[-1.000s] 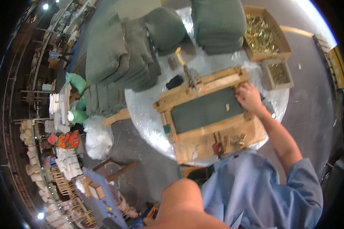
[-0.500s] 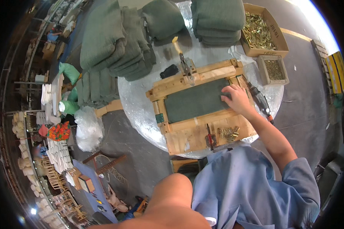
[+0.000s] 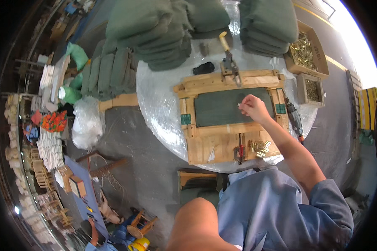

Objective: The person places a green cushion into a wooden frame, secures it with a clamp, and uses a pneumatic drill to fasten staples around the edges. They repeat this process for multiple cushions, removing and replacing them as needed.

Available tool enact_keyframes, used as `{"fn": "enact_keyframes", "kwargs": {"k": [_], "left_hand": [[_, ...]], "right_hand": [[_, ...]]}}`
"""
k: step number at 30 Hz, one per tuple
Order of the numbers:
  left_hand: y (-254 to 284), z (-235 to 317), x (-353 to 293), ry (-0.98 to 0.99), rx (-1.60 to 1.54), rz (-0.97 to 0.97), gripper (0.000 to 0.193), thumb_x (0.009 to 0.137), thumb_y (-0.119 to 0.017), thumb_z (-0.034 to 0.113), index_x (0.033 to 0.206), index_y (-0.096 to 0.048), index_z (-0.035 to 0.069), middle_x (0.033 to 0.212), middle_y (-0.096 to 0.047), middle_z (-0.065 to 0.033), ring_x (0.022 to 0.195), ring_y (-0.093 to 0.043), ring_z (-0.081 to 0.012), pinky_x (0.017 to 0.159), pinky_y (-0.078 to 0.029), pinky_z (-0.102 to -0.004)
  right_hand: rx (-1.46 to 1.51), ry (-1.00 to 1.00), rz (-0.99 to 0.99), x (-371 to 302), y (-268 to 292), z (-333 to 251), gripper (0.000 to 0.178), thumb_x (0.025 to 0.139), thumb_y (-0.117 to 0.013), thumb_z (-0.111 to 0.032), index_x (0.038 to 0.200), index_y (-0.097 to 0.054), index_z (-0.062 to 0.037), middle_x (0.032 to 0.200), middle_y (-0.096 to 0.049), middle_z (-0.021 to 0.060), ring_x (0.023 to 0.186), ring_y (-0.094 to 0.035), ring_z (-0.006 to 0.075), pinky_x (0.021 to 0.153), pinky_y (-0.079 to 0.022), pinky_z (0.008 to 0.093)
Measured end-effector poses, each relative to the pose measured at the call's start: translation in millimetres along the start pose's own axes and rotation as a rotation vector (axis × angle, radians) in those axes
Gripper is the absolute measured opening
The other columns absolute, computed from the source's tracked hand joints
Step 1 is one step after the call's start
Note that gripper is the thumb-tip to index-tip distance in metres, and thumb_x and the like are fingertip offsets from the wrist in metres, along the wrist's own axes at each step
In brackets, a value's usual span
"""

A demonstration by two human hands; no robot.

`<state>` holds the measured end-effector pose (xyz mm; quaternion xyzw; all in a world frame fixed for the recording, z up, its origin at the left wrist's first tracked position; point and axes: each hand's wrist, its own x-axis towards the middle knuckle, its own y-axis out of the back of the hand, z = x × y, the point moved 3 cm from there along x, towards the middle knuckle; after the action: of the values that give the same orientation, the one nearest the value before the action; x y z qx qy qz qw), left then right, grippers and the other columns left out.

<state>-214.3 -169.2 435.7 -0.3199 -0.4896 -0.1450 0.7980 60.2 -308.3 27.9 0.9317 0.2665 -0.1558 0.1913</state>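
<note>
My right hand (image 3: pixel 253 108) hovers over the right part of a flat dark green panel (image 3: pixel 220 109), thumb and fingers pinched together. A tiny whitish bit shows at the fingertips, too small to name. The panel lies inside a wooden frame jig (image 3: pixel 232 129) on a round table wrapped in clear film. At the jig's far side stands a toggle clamp (image 3: pixel 229 67) with a yellow handle; a red-handled clamp (image 3: pixel 240 153) sits at the near side. Several brass-coloured fittings (image 3: pixel 260 148) lie beside it. My left hand is out of view.
Stacks of green cushions (image 3: pixel 165 46) stand at the far side. A cardboard box (image 3: pixel 320 58) of brass parts and a smaller tray (image 3: pixel 311 103) of tiny parts are at the far right. A power screwdriver (image 3: pixel 294 117) lies right of the jig, a black object (image 3: pixel 203 68) beyond it.
My right hand has come away from the panel's right end toward its middle, and its fingers have drawn into a pinch. The whole view has shifted and turned slightly.
</note>
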Motion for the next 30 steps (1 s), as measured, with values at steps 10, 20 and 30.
{"fn": "enact_keyframes", "kwargs": {"k": [10,20,30], "left_hand": [[41,87,-26,-0.025,0.047,0.057,0.046,0.117,-0.050,0.039,0.134,-0.065,-0.001,0.126,-0.074,-0.0206,0.116,-0.073,-0.0343,0.100,-0.060,-0.0459],[107,147,-44,-0.028,-0.040,0.113,0.048,0.117,-0.049,0.040,0.137,-0.064,-0.001,0.128,-0.073,-0.0210,0.117,-0.073,-0.0350,0.101,-0.060,-0.0468],[146,167,-50,-0.027,-0.107,0.135,0.049,0.117,-0.049,0.041,0.139,-0.064,-0.001,0.130,-0.073,-0.0214,0.119,-0.073,-0.0357,0.102,-0.060,-0.0477]], "right_hand": [[0.155,-0.192,0.117,26,-185,-56,0.023,0.107,-0.071,-0.019,0.122,-0.064,-0.0033,0.111,-0.081,0.0077,0.087,-0.078,0.0174,0.066,-0.064,0.0337],[-0.281,-0.042,0.317,27,-216,-41,0.020,0.097,-0.080,-0.031,0.106,-0.079,-0.0121,0.082,-0.077,0.0053,0.076,-0.074,0.0259,0.073,-0.058,0.0405],[-0.439,-0.024,0.435,23,-228,-53,0.018,0.094,-0.083,-0.031,0.104,-0.080,-0.0168,0.071,-0.067,0.0029,0.067,-0.066,0.0226,0.066,-0.053,0.0396]]}}
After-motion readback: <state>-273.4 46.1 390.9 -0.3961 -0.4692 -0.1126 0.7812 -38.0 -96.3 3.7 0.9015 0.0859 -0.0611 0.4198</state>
